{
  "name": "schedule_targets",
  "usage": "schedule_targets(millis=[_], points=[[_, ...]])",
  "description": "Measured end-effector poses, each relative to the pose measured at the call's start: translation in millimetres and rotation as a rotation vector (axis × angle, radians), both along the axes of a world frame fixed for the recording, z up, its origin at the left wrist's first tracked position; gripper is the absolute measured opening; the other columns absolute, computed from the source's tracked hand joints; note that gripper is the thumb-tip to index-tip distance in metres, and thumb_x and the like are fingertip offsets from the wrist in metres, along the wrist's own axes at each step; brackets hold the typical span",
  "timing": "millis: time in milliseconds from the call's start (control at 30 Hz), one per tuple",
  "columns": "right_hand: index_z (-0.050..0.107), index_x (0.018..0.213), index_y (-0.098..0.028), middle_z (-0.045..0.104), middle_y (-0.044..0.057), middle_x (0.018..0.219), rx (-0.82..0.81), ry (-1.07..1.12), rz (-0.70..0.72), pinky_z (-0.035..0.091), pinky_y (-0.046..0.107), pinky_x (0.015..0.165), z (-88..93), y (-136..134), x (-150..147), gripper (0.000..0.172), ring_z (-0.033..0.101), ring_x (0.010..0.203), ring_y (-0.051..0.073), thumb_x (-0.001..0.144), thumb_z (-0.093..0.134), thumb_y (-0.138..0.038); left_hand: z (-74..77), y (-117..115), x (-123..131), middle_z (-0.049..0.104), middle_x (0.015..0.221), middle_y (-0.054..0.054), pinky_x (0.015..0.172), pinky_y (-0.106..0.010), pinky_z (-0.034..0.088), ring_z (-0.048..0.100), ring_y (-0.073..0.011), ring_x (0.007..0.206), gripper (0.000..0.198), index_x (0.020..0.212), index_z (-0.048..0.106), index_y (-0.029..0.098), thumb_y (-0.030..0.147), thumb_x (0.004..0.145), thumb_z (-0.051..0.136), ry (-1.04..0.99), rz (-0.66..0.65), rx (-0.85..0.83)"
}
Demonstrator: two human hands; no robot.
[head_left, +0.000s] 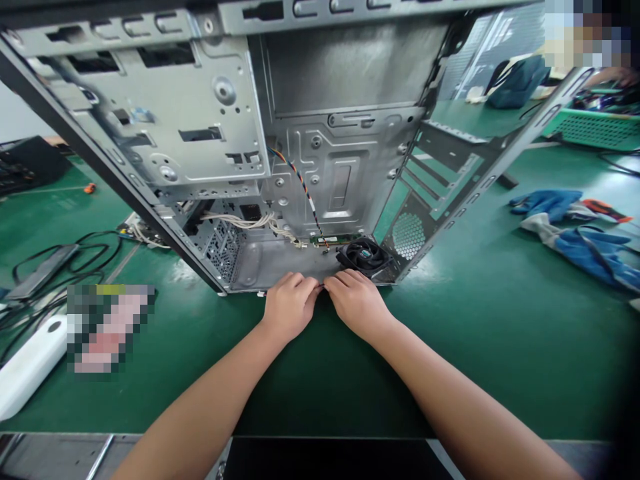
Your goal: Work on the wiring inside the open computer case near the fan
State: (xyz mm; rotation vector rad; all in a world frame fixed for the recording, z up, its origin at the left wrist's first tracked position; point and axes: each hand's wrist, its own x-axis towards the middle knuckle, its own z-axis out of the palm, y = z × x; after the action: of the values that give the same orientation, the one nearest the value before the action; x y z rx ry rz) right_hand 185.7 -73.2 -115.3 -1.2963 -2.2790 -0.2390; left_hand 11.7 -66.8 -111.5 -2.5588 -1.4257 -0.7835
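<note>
Steel case [345,167]: left hand [290,303], right hand [356,300] meet, fingers [306,285] curled.

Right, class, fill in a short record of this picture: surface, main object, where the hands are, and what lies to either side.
Surface: green mat
Main object: open metal computer case, with a fan and wires inside
Hands: left hand and right hand curled at the case's near edge, fingertips meeting
Nearest part: the fan, just beyond the right hand
Held item: too small to tell
Right side: blue gloves
Left side: black cables
</note>
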Motion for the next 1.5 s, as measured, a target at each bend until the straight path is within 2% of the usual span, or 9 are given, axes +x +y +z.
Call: schedule_targets(millis=[600,1033,1500], points=[[0.062,0.079,-0.018,0.058,0.004,0.074,-0.004,-0.01,-0.01,0.034,0.028,0.076,-0.4,0.8,-0.6,0.019,0.048,0.076,0.016,0.091,0.048,-0.013,2.0,-0.5,0.9,0.054,0.072,-0.001,0.061,-0.027,0.041,0.054,-0.0161,0.071,0.018,0.083,0.062,0.022,0.028,0.094,0.05,0.015,0.008,-0.029],[0.06,0.077,-0.018,0.058,0.003,0.074,-0.007,-0.031,-0.016,0.033,0.028,0.076,-1.5,0.6,0.1,0.018,0.048,0.076,0.017,0.09,0.049,-0.013,-1.1,-0.3,-1.0,0.057,0.073,-0.002,0.065,-0.028,0.043,0.055,-0.0166,0.073,0.017,0.08,0.059,0.02,0.026,0.093,0.05,-0.023,-0.036,-0.065],[0.061,0.079,-0.018,0.058,0.003,0.074,-0.003,-0.016,-0.01,0.033,0.028,0.076,-2.1,1.3,0.5,0.018,0.048,0.077,0.017,0.091,0.049,-0.014,1.4,-0.9,0.2,0.058,0.076,-0.001,0.062,-0.026,0.041,0.058,-0.016,0.072,0.016,0.084,0.062,0.02,0.026,0.094,0.051,-0.022,-0.007,-0.124]])
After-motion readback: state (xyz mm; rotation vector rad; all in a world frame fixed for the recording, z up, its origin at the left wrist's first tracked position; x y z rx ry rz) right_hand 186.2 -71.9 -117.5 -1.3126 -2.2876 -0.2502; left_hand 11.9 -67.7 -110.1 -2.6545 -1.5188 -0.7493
